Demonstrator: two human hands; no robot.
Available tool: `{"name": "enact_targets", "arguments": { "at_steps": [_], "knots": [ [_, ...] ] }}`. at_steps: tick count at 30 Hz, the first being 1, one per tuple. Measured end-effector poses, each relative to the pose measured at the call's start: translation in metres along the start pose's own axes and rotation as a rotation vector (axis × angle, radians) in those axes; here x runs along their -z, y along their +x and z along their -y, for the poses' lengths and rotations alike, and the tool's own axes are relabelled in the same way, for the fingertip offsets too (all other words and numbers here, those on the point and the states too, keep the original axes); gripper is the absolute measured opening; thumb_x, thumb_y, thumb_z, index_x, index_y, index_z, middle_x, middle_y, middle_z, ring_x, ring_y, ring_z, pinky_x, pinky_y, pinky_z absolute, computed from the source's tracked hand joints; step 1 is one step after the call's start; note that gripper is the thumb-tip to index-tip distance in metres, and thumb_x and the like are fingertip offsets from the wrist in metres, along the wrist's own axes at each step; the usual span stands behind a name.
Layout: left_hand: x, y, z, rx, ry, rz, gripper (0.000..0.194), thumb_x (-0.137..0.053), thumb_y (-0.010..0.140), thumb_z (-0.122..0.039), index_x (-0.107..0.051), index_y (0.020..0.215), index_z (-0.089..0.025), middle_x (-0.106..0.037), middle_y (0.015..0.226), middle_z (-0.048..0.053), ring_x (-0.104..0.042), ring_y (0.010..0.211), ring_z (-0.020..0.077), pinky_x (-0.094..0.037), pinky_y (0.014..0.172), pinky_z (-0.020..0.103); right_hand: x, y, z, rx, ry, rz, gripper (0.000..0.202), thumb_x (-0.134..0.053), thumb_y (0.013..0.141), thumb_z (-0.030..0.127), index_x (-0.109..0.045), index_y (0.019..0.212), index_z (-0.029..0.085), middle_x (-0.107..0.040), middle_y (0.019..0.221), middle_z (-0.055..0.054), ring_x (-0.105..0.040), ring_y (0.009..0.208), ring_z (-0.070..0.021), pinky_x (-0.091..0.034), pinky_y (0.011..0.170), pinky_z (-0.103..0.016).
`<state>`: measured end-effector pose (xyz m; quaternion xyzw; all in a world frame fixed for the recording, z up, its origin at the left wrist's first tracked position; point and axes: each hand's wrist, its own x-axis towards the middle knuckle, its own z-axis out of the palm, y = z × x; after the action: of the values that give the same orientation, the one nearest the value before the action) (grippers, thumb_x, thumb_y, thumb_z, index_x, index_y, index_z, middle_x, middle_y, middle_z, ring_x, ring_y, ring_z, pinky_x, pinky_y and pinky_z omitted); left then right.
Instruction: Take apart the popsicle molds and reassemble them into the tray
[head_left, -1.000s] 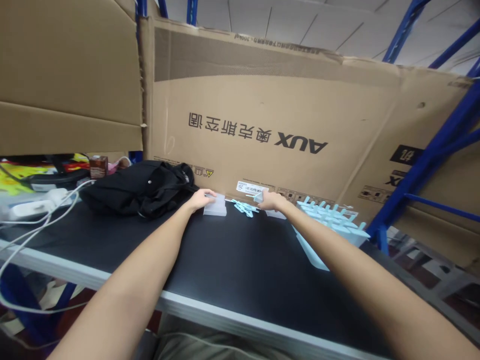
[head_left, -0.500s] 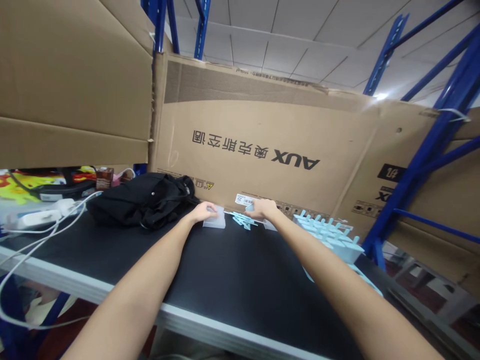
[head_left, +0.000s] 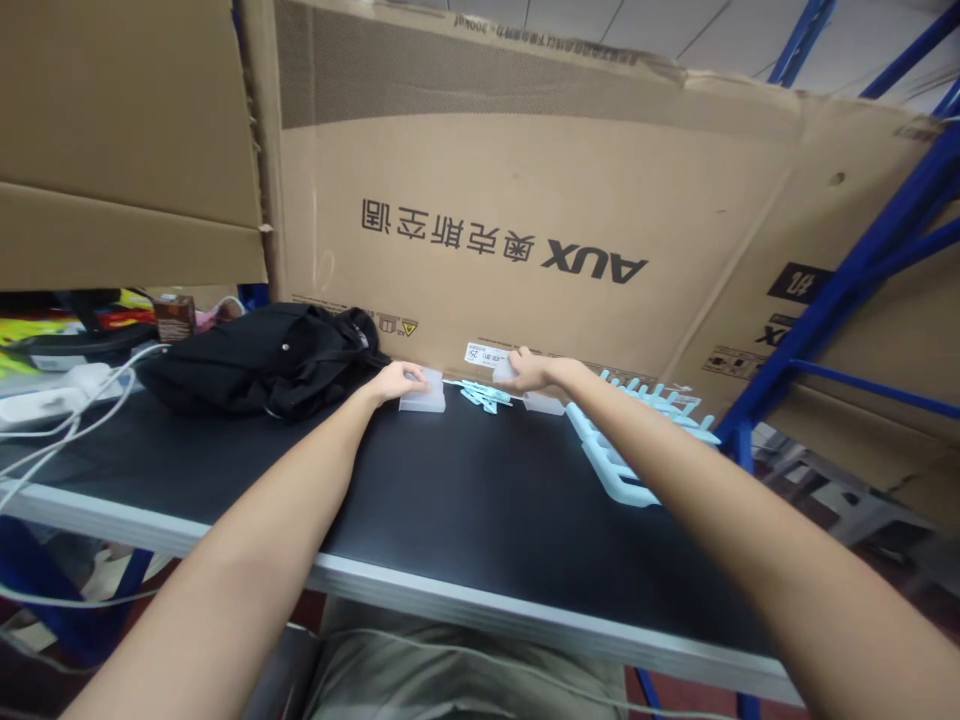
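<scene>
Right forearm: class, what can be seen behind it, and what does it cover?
A light blue tray shows below it, and light blue handles stick up above, against brown cardboard. The stretch between is covered and cannot be seen.

This looks like a storeroom or warehouse: blue racking, big printed cardboard, a black bench.

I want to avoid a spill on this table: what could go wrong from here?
The small light-blue pieces lie loose between the left hand and right hand, so a careless sweep could scatter them. The right forearm hides part of the light-blue tray; whether they touch is unclear, but pulling back low might knock it.
</scene>
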<state>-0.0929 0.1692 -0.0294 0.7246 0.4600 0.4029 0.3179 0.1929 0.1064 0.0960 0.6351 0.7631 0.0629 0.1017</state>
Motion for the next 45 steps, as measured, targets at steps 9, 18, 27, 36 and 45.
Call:
{"name": "enact_targets", "arguments": {
  "at_steps": [9,18,27,36,45],
  "knots": [
    [0.0,-0.002,-0.003,0.002,-0.014,-0.008,0.031,-0.085,0.052,-0.04,-0.076,0.074,-0.021,-0.064,0.131,0.009,-0.058,0.121,0.0314,-0.035,0.112,0.04,-0.042,-0.036,-0.066,0.151,-0.053,0.122,0.072,-0.076,0.065,0.047,-0.052,0.126,0.018,-0.06,0.117,-0.014,-0.06,0.106,-0.0297,-0.049,0.084,-0.035],
    [0.001,-0.001,0.0,0.004,-0.013,-0.01,0.033,-0.085,0.052,-0.042,-0.077,0.076,-0.021,-0.062,0.133,0.009,-0.057,0.123,0.0313,-0.033,0.112,0.041,-0.061,-0.032,-0.074,0.176,-0.168,0.015,0.043,-0.075,0.07,0.036,-0.066,0.109,0.021,-0.063,0.116,-0.011,-0.062,0.105,-0.0264,-0.047,0.08,-0.029],
    [0.001,0.001,0.003,-0.005,-0.012,-0.004,0.035,-0.085,0.05,-0.045,-0.078,0.076,-0.023,-0.064,0.131,0.008,-0.058,0.121,0.0315,-0.036,0.11,0.039,-0.054,-0.037,-0.046,0.2,-0.15,-0.104,0.05,-0.062,0.079,0.04,-0.058,0.122,0.014,-0.058,0.125,-0.016,-0.054,0.118,-0.029,-0.045,0.092,-0.035],
    [0.002,0.003,0.006,-0.005,-0.008,0.01,0.038,-0.085,0.05,-0.047,-0.078,0.079,-0.023,-0.062,0.133,0.009,-0.057,0.123,0.031,-0.036,0.111,0.04,-0.051,-0.025,0.019,0.124,-0.1,-0.184,0.04,-0.044,0.09,0.038,-0.059,0.117,0.013,-0.057,0.123,-0.021,-0.058,0.11,-0.0324,-0.048,0.085,-0.04],
    [0.002,0.002,0.006,-0.004,-0.04,0.004,0.036,-0.086,0.049,-0.045,-0.078,0.077,-0.023,-0.063,0.133,0.009,-0.059,0.121,0.0307,-0.036,0.111,0.04,-0.064,-0.071,-0.03,0.317,-0.023,-0.135,0.036,-0.058,0.076,0.016,-0.06,0.112,0.019,-0.058,0.12,-0.011,-0.06,0.107,-0.0219,-0.045,0.089,-0.027]
  ]
}}
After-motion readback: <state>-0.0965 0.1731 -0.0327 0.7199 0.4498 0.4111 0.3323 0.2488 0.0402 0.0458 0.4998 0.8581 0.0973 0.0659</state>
